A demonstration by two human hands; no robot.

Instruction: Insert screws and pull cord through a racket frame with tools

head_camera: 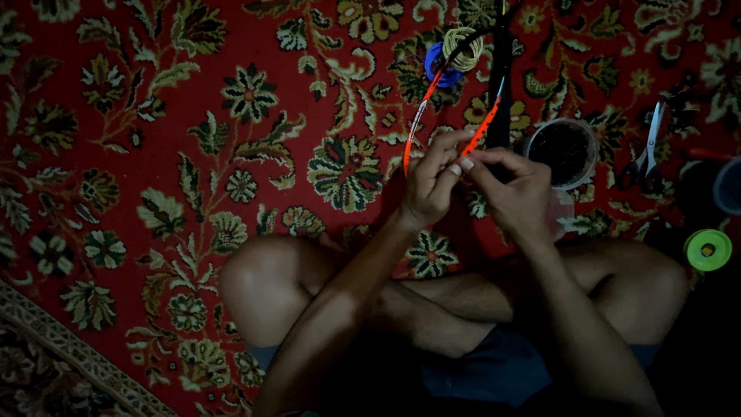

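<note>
Both hands pinch the thin orange and black racket frame (417,123) over the patterned red carpet (154,116), above the crossed legs. The left hand (429,184) grips the hoop; the right hand (515,191) pinches something too dim to make out. One coil of pale string (461,46) sits on a blue spool, plus one round tub (563,150), scissors (647,150) and a green roll (708,249).
</note>
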